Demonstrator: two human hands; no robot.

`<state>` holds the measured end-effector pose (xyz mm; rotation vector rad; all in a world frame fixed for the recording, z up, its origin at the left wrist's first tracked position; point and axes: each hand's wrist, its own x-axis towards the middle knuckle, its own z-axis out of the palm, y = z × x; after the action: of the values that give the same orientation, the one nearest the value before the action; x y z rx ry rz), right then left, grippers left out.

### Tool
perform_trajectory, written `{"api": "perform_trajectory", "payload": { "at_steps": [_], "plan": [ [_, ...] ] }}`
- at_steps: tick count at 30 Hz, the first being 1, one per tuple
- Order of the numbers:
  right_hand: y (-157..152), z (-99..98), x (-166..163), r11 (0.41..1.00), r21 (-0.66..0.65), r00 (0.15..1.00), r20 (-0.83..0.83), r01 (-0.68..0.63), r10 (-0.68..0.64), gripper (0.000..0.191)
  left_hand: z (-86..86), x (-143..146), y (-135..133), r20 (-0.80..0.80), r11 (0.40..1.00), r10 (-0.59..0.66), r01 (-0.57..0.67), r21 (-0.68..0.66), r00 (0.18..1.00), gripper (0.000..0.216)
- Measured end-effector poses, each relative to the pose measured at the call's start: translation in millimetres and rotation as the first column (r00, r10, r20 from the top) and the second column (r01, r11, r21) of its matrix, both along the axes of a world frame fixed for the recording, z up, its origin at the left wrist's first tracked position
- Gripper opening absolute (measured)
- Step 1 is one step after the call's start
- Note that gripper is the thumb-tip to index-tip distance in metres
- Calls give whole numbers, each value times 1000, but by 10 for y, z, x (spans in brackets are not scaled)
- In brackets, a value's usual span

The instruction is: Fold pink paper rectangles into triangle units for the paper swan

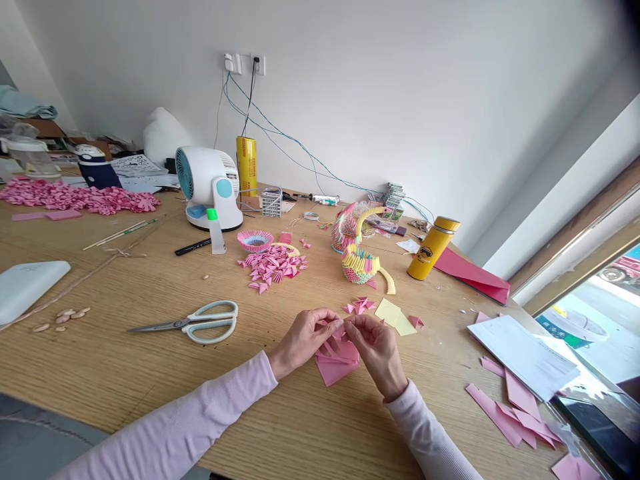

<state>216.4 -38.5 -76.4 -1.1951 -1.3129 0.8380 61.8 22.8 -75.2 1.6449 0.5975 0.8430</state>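
Observation:
My left hand (309,341) and my right hand (379,350) meet over the table, fingertips pinched together on a small piece of pink paper (341,332), mostly hidden by the fingers. Directly beneath them lie pink paper sheets (336,372). Just beyond my right hand are folded pink paper triangles (359,306) and pale yellow paper sheets (396,316). Farther back stands a small woven-looking paper basket (360,264) in yellow, pink and green, beside a paper swan (344,228) with a curved yellow neck.
Scissors (210,323) lie left of my hands. Behind them are a heap of pink triangles (275,265), a glue bottle (217,235) and a white fan (207,183). A yellow flask (433,249) stands back right. Pink strips (515,417) and a phone (600,433) lie at right.

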Motion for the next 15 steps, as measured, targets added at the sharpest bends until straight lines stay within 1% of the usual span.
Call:
{"api": "perform_trajectory", "payload": {
  "at_steps": [2, 4, 9, 12, 15],
  "plan": [
    [17, -36, 9, 1000, 2, 999, 43, 29, -29, 28, 9, 1, -4, -20, 1000, 14, -14, 23, 1000, 33],
    [34, -70, 18, 999, 5, 997, 70, 44, -44, 28, 12, 2, -4, -35, 1000, 19, -18, 18, 999, 34],
    [67, -121, 44, 998, 35, 996, 76, 51, -53, 29, 11, 10, 0, -53, 998, -21, 17, -67, 998, 38],
    [61, -101, 50, 999, 31, 994, 101, 39, -42, 28, 12, 14, -3, -43, 995, -15, 11, -96, 999, 38],
    [32, -43, 38, 998, 43, 981, 190, 44, -51, 27, 17, 12, -9, -27, 992, -5, 1, -127, 1000, 39]
  ]
}}
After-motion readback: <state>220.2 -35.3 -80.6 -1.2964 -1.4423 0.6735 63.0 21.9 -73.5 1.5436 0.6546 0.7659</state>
